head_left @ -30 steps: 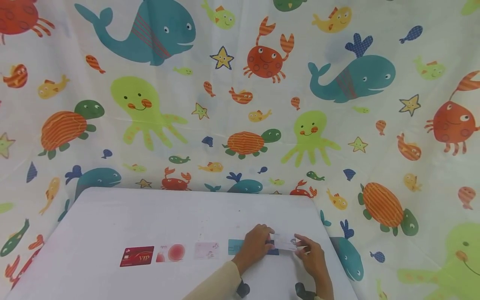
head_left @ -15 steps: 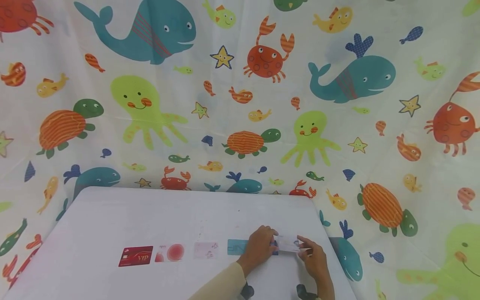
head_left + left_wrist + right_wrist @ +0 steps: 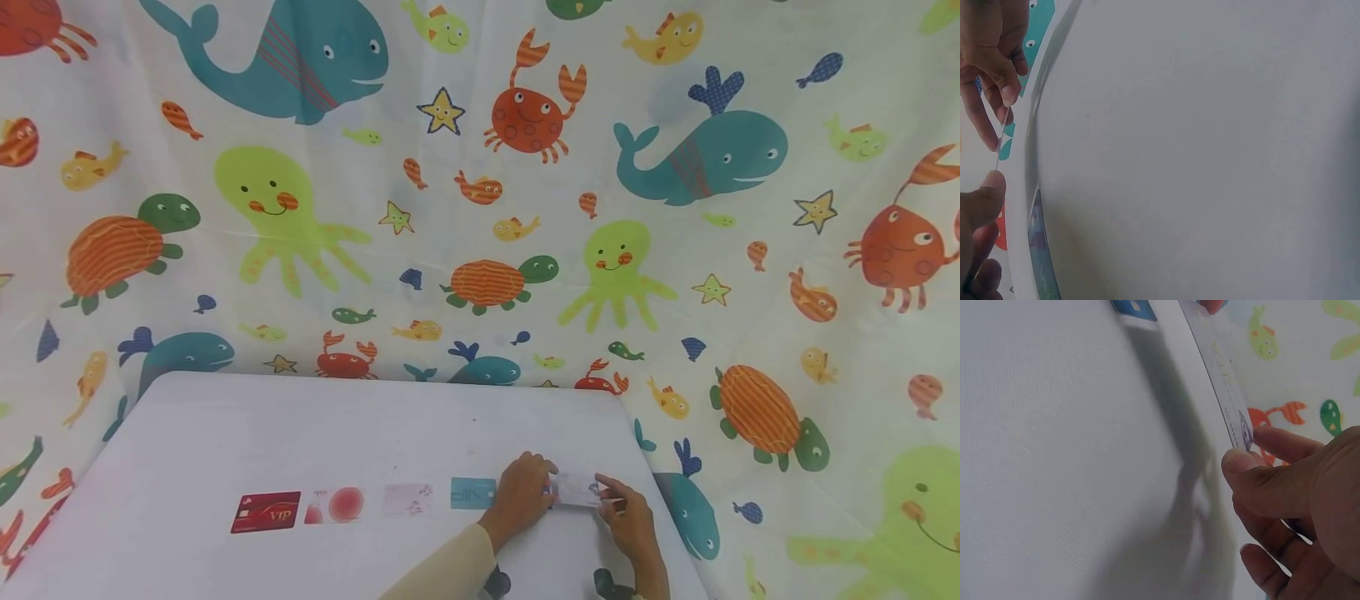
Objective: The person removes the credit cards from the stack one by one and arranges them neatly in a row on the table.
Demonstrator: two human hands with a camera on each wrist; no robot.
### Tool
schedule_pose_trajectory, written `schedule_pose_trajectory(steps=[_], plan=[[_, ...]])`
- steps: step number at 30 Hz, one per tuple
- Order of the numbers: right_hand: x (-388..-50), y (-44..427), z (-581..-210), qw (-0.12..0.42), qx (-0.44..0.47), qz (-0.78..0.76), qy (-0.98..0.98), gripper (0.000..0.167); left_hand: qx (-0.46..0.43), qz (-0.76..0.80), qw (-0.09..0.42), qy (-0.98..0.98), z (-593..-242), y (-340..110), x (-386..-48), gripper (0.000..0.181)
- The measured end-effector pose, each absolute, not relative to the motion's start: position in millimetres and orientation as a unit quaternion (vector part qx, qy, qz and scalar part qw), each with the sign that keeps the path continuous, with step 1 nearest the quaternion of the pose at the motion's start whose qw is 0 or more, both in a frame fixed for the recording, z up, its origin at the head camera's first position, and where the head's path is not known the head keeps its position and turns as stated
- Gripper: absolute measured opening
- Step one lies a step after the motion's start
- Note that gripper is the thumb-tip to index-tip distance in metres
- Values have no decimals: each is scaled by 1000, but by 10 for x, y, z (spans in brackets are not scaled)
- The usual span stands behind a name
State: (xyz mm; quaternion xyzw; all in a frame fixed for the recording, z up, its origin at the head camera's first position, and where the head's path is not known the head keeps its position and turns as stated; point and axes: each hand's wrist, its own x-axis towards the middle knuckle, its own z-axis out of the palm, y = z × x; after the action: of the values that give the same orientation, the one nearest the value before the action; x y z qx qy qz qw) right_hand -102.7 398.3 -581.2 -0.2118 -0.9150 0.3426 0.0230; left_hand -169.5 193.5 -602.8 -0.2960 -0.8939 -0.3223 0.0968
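Observation:
Both hands hold a white card [image 3: 577, 490] with small print and a little picture at one end, raised above the table. My left hand [image 3: 519, 492] pinches its left end; my right hand [image 3: 628, 510] pinches its right end between thumb and fingers. The right wrist view shows the card [image 3: 1217, 375] tilted, its shadow on the tabletop beneath. A blue card [image 3: 1136, 309] lies on the table below, mostly covered by my left hand in the head view. Immediately left of that hand lies a teal card [image 3: 471, 493] with pale lettering.
Along the white table [image 3: 315, 433] a row of cards continues leftward: a pale pink card [image 3: 408, 499], a card with a pink-red circle [image 3: 334, 505] and a red VIP card [image 3: 266, 512]. Behind hangs a curtain [image 3: 420, 275] printed with sea animals.
My hands and the white card have shifted slightly to the right. More of the teal card shows now, and less of the blue card. The head view has turned a little.

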Motion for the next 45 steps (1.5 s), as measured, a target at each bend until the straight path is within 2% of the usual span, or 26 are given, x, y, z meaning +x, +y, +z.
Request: schedule_pose_trajectory(steps=[10, 28, 45], plan=[[-1038, 4017, -5949, 23, -218, 333, -917, 51, -303, -302, 105, -898, -6004, 1939, -1691, 35], [-1059, 3991, -5975, 19, -228, 323, -918, 49, -308, -291, 83, -902, -6104, 1993, -1746, 36], [-1085, 3921, -5996, 33, -252, 323, -912, 49, -318, -256, 117, -905, -6185, 2007, -1721, 36]])
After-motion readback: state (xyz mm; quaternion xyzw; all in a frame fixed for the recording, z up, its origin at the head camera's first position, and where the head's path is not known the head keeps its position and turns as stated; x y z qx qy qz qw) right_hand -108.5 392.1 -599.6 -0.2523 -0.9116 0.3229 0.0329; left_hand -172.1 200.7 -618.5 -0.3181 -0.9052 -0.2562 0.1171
